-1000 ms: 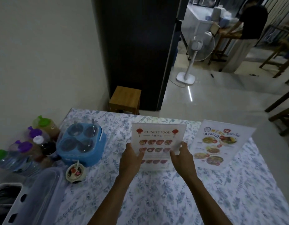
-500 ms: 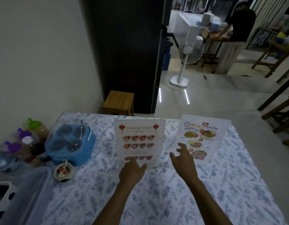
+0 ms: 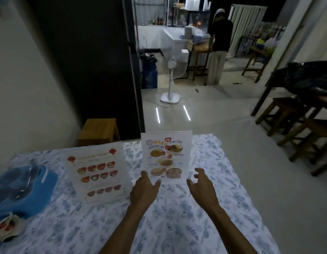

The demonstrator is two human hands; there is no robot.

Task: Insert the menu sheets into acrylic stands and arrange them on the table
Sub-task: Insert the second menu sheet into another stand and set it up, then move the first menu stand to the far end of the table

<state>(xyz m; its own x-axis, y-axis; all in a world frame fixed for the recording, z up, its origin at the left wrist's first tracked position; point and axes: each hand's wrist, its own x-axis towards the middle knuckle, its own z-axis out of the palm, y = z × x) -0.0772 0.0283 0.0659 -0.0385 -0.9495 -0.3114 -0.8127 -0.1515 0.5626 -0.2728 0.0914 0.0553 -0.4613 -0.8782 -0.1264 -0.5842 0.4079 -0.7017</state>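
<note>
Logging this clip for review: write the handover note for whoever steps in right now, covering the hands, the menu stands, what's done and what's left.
Left hand: open, empty, fingertips at the lower left edge of the right menu stand; contact unclear.
Right hand: open, empty, just off that stand's lower right corner.
Chinese food menu stand: upright on the floral tablecloth, beside the blue container, nobody holding it.
Done: both stands hold sheets and stand on the table.
Left: probably square up the right stand next to the other.
</note>
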